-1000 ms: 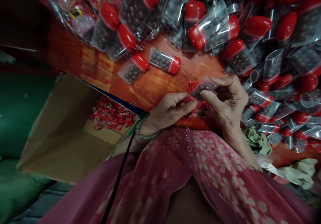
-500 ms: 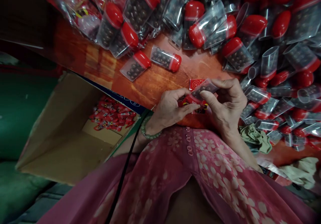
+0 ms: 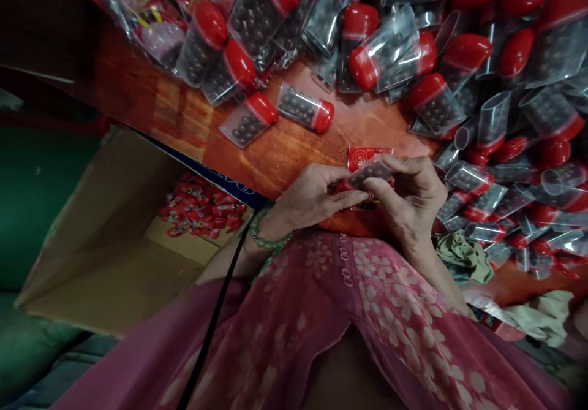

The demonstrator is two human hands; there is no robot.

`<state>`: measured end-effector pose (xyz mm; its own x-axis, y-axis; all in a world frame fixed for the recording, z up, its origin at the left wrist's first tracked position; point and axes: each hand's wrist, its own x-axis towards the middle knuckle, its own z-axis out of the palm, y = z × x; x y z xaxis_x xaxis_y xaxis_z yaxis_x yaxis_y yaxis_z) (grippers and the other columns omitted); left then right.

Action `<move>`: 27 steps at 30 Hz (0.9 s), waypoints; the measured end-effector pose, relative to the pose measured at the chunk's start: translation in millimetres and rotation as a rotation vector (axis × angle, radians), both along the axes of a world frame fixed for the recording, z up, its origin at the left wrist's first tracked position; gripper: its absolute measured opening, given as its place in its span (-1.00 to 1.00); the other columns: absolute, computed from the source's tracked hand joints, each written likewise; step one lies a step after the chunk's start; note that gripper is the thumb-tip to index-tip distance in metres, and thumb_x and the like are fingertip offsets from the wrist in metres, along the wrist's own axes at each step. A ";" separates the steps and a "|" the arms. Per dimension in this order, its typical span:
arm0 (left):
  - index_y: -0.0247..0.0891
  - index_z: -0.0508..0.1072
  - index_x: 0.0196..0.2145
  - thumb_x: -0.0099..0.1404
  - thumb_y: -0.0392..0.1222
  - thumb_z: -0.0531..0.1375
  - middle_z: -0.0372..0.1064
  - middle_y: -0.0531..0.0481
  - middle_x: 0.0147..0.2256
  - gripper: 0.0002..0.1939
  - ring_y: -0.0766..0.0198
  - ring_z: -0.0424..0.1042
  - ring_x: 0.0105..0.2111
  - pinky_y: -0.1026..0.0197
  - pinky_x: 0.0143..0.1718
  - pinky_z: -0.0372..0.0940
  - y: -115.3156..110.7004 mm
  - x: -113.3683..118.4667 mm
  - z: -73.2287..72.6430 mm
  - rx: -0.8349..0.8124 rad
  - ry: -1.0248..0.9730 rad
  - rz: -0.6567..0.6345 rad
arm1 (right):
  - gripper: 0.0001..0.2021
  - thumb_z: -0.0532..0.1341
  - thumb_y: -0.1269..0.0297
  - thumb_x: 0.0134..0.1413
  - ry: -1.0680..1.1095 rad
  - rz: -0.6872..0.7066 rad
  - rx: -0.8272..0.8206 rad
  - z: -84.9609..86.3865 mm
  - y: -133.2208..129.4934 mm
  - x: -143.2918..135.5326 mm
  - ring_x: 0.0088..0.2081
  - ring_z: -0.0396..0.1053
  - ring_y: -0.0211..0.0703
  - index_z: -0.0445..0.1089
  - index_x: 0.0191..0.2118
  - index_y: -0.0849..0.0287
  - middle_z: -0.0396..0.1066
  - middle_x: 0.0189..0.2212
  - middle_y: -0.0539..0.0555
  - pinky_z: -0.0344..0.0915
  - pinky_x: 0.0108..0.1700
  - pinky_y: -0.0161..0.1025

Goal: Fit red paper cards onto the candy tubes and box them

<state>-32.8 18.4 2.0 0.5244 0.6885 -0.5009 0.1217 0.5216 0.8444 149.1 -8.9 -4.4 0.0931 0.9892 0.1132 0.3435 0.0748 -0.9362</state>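
Between my two hands is a clear plastic tube of dark pellets (image 3: pixel 370 172) with a red end, tilted up to the right. My left hand (image 3: pixel 316 194) is closed on its lower left end, thumb and fingers pinching. My right hand (image 3: pixel 411 189) grips the upper right end between thumb and bent fingers. Just behind and under the tube lies a red printed packet (image 3: pixel 361 155), partly hidden by my hands. Two more filled tubes lie beyond my left hand: one tilted tube (image 3: pixel 248 122) and, beside it, another red-capped tube (image 3: pixel 305 107).
Red-capped tubes (image 3: pixel 487 110) are heaped along the back and right of the orange-brown table (image 3: pixel 184 128). Clear plastic bags (image 3: pixel 156 18) sit at the back left. A cardboard box (image 3: pixel 105 263) with small red packets (image 3: pixel 202 208) stands at left. A crumpled cloth (image 3: pixel 463 255) lies right.
The tube has tipped a little and my right hand has shifted slightly left and down along it. Both hands still hold it. The whole view has shifted slightly.
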 end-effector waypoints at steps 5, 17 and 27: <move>-0.36 0.59 -0.33 0.16 0.08 0.39 0.45 0.05 -0.44 -0.62 0.33 0.35 -0.41 0.30 -0.37 0.21 0.5 4.3 2.1 0.014 -0.012 0.051 | -0.74 0.47 0.14 0.05 0.003 0.076 -0.029 -0.2 2.4 6.1 -0.40 0.51 -0.24 0.56 -0.14 0.00 0.54 -0.38 -0.10 0.45 -0.32 -0.23; -0.35 0.57 -0.22 0.27 0.03 0.28 0.40 0.06 -0.40 -0.65 0.36 0.32 -0.41 0.31 -0.39 0.18 0.5 -0.2 4.7 -0.078 -0.070 0.071 | -0.78 0.44 0.15 0.11 0.082 0.001 -0.075 -4.8 -1.7 0.4 -0.35 0.51 -0.26 0.55 -0.14 0.04 0.54 -0.36 -0.08 0.46 -0.28 -0.25; -0.33 0.57 -0.18 0.32 0.22 0.25 0.49 0.01 -0.32 -0.51 0.29 0.45 -0.29 0.28 -0.21 0.35 -3.8 -1.0 5.2 -0.217 -0.196 0.090 | -0.79 0.35 0.08 0.22 0.017 0.054 -0.027 1.5 -3.3 -4.9 -0.47 0.41 -0.33 0.54 -0.07 -0.01 0.48 -0.38 -0.09 0.38 -0.42 -0.32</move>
